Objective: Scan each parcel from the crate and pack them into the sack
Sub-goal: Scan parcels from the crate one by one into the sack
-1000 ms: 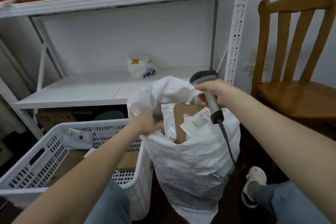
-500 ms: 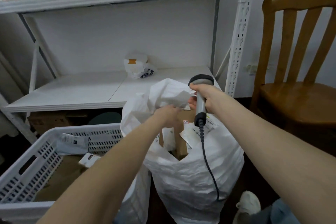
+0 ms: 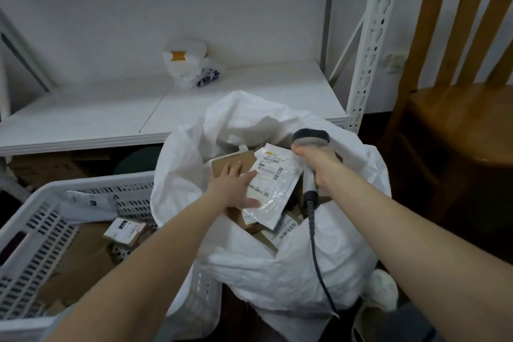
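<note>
Packing: flat-open left hand [image 3: 236,183] presses clear plastic mailer [image 3: 274,183] into white woven sack [image 3: 291,258], right hand [image 3: 319,164] grips grey handheld scanner [image 3: 311,139]; next, probably back to white slotted crate [image 3: 36,219].

A white woven sack [image 3: 277,272] stands open and stuffed with parcels. On top, a white plastic mailer [image 3: 273,189] with barcode labels lies tilted over a brown cardboard box [image 3: 233,161]. A grey scanner [image 3: 311,139] is upright above the mouth. Just left, a white perforated crate [image 3: 41,219] holds a small labelled box [image 3: 126,230] and a pale mailer [image 3: 88,204].
</note>
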